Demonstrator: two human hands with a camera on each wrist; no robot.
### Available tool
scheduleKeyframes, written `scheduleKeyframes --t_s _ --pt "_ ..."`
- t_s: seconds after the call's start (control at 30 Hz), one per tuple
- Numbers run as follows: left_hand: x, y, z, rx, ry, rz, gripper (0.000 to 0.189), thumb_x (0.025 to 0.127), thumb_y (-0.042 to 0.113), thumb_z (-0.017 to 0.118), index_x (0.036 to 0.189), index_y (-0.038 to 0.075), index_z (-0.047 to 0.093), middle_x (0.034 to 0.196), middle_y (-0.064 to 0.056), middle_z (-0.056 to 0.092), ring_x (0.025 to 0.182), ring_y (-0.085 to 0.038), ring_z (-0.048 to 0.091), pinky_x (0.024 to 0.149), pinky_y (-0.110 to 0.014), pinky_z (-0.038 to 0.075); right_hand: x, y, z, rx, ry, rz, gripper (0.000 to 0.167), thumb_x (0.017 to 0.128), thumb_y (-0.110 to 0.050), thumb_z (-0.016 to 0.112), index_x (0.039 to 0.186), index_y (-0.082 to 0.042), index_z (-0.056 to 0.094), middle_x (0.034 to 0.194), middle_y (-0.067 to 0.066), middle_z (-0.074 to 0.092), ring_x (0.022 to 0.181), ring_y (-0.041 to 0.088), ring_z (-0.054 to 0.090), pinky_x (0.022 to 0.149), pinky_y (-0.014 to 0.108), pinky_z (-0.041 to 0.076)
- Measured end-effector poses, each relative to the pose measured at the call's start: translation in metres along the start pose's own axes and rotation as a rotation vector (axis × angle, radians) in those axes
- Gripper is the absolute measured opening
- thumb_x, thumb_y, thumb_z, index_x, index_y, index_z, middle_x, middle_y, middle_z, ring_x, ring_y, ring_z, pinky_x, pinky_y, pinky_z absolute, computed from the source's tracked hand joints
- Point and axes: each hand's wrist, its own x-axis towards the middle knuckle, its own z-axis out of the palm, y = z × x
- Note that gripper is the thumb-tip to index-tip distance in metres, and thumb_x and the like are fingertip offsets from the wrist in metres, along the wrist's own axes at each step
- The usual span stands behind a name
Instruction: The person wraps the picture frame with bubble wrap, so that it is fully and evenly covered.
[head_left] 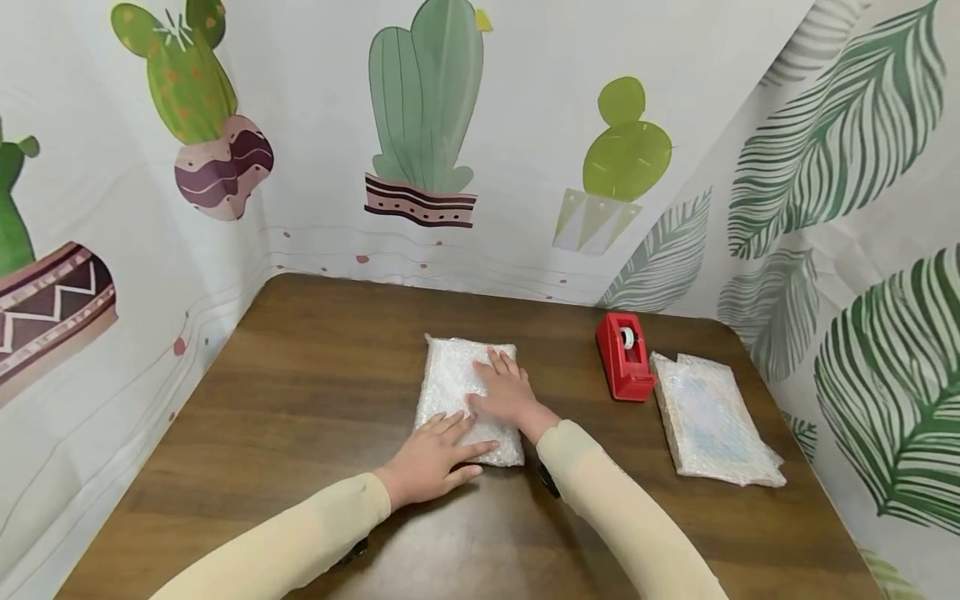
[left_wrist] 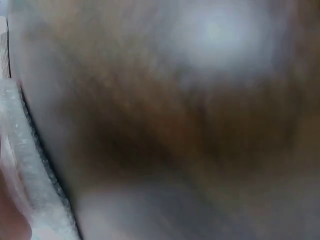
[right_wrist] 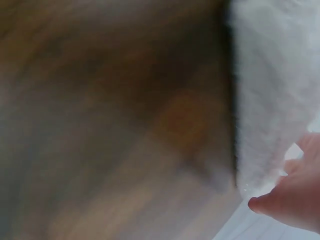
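A flat package in white bubble wrap lies on the wooden table, near its middle. My left hand rests on the package's lower left part with straight, spread fingers. Higher up on its right side lies my right hand, fingers also extended across the wrap. In the left wrist view the edge of the bubble wrap runs along the left side. The right wrist view shows the wrap at the right, with the right hand at its lower corner.
To the right of the package stands a red tape dispenser with a roll of tape in it. Beside it, near the table's right edge, lies another bubble-wrapped package. A cactus-printed cloth hangs behind the table.
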Motion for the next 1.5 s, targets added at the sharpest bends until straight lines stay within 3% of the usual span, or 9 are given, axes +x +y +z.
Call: scheduleKeyframes --t_s 0.13,0.27,0.47,0.6,0.77,0.97,1.1,1.3,1.5 --pt "-0.001 -0.002 0.001 0.017 0.039 0.004 0.051 0.101 0.056 0.052 0.150 0.041 0.051 0.157 -0.017 0.050 0.146 -0.035 0.049 0.118 -0.054 0.041 0.004 -0.004 -0.014 0.008 0.018 -0.002 0.062 0.104 -0.047 0.050 0.155 -0.013 0.045 0.170 0.014 0.027 0.158 0.042 0.021 0.123 0.073 0.017" --pt "0.000 -0.004 0.003 0.058 0.078 0.029 0.059 0.095 0.061 0.060 0.149 0.040 0.052 0.155 -0.018 0.052 0.144 -0.035 0.051 0.116 -0.054 0.043 0.009 -0.005 -0.027 -0.016 0.031 0.019 0.065 0.106 -0.047 0.046 0.160 -0.013 0.035 0.168 0.013 0.034 0.155 0.041 0.027 0.124 0.073 0.015" --pt "0.005 -0.003 0.002 0.056 0.069 0.037 0.066 0.088 0.059 0.068 0.149 0.039 0.052 0.156 -0.018 0.051 0.145 -0.035 0.051 0.117 -0.054 0.042 0.016 0.002 -0.038 -0.011 0.045 0.018 0.050 0.109 -0.021 0.039 0.158 -0.007 0.039 0.163 0.016 0.037 0.152 0.040 0.029 0.125 0.063 0.023" --pt "0.007 0.000 0.004 0.044 0.042 0.029 0.068 0.087 0.057 0.068 0.150 0.040 0.050 0.158 -0.018 0.048 0.147 -0.035 0.048 0.120 -0.054 0.039 0.019 0.014 -0.037 0.070 0.086 -0.002 0.048 0.105 -0.006 0.037 0.152 -0.007 0.049 0.161 0.019 0.038 0.150 0.043 0.028 0.123 0.062 0.027" --pt "0.006 0.002 0.007 0.070 0.064 0.034 0.067 0.085 0.057 0.068 0.149 0.041 0.052 0.156 -0.018 0.051 0.145 -0.034 0.050 0.118 -0.053 0.042 0.023 0.025 -0.031 0.183 0.106 -0.011 0.050 0.102 -0.004 0.038 0.152 -0.005 0.046 0.161 0.020 0.041 0.150 0.042 0.030 0.122 0.059 0.031" --pt "0.004 0.004 0.009 0.076 0.101 0.042 0.068 0.083 0.055 0.070 0.148 0.040 0.053 0.154 -0.018 0.053 0.143 -0.035 0.052 0.116 -0.053 0.043 0.022 0.028 -0.028 0.162 0.138 -0.034 0.048 0.103 -0.008 0.042 0.151 -0.004 0.047 0.159 0.021 0.042 0.150 0.043 0.030 0.122 0.058 0.033" --pt "0.001 0.003 0.011 0.072 0.116 0.047 0.069 0.083 0.055 0.071 0.148 0.039 0.054 0.153 -0.018 0.055 0.142 -0.035 0.054 0.115 -0.053 0.044 0.006 0.033 -0.040 0.134 0.226 -0.081 0.040 0.104 -0.011 0.047 0.141 -0.001 0.057 0.150 0.022 0.051 0.145 0.043 0.039 0.121 0.056 0.036" --pt "-0.002 0.003 0.011 0.062 0.099 0.026 0.069 0.084 0.054 0.071 0.149 0.039 0.053 0.154 -0.019 0.053 0.143 -0.035 0.052 0.117 -0.053 0.042 -0.039 0.054 -0.073 0.174 0.323 -0.154 0.027 0.103 -0.009 0.052 0.120 0.002 0.070 0.122 0.022 0.073 0.120 0.040 0.066 0.106 0.054 0.050" --pt "-0.003 0.003 0.009 0.055 0.074 0.016 0.069 0.085 0.053 0.070 0.150 0.039 0.051 0.156 -0.018 0.051 0.145 -0.034 0.051 0.118 -0.053 0.041 -0.072 0.088 -0.103 0.173 0.328 -0.052 0.027 0.104 -0.013 0.054 0.120 0.002 0.071 0.117 0.023 0.074 0.111 0.041 0.069 0.098 0.057 0.054"
